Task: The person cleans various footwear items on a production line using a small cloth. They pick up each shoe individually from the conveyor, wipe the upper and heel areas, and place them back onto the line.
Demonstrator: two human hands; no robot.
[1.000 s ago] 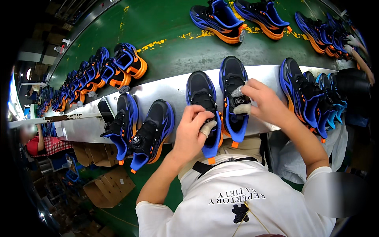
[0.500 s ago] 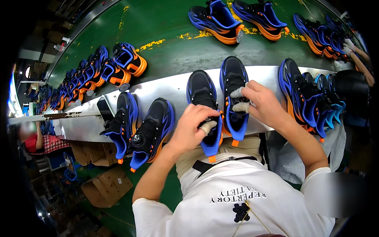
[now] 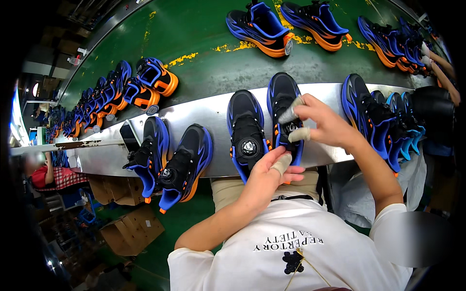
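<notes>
Two black shoes with blue soles and orange trim lie side by side on the metal ledge (image 3: 204, 114) in front of me. The left shoe (image 3: 246, 127) shows its round dial on the tongue. My right hand (image 3: 326, 123), its fingertips taped, pinches the top of the right shoe (image 3: 281, 97) near the tongue. At the heel ends of the pair, my left hand (image 3: 268, 177) curls around the right shoe's heel with its taped thumb on it, close beside the left shoe's heel.
Another pair of the same shoes (image 3: 170, 157) hangs over the ledge to my left, and several more (image 3: 383, 121) are stacked to my right. Beyond lies a green conveyor belt (image 3: 213, 68) carrying further pairs. Cardboard boxes (image 3: 131, 230) sit on the floor at lower left. Another person's arm (image 3: 444, 72) reaches in at far right.
My left hand has slid off the left shoe's dial, back toward the heels, so the dial now shows. My right hand stays on the right shoe.
</notes>
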